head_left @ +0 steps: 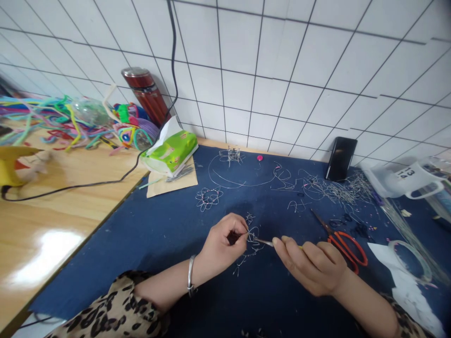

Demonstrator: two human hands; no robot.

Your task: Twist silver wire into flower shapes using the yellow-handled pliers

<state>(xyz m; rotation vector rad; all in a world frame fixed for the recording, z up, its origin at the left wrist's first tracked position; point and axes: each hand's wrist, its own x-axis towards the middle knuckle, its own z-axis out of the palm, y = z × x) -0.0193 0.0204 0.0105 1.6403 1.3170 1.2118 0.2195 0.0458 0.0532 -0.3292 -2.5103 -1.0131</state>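
Note:
My left hand (pixel 222 245) pinches a small twisted piece of thin silver wire (pixel 251 244) just above the dark blue cloth (pixel 148 244). My right hand (pixel 310 265) is closed round a slim tool with a metal tip (pixel 264 242). The tip touches the wire piece right beside my left fingertips. Loose ends of the wire hang down toward the cloth between my two hands. A silver bangle sits on my left wrist.
Orange-handled scissors (pixel 343 244) lie right of my right hand. Wire shapes (pixel 208 197) and a heap of wire offcuts (pixel 338 188) lie farther back. A black phone (pixel 340 158) leans on the tiled wall. Tissue pack (pixel 172 151), red flask (pixel 148 96), coloured pipe cleaners (pixel 70 122) stand left.

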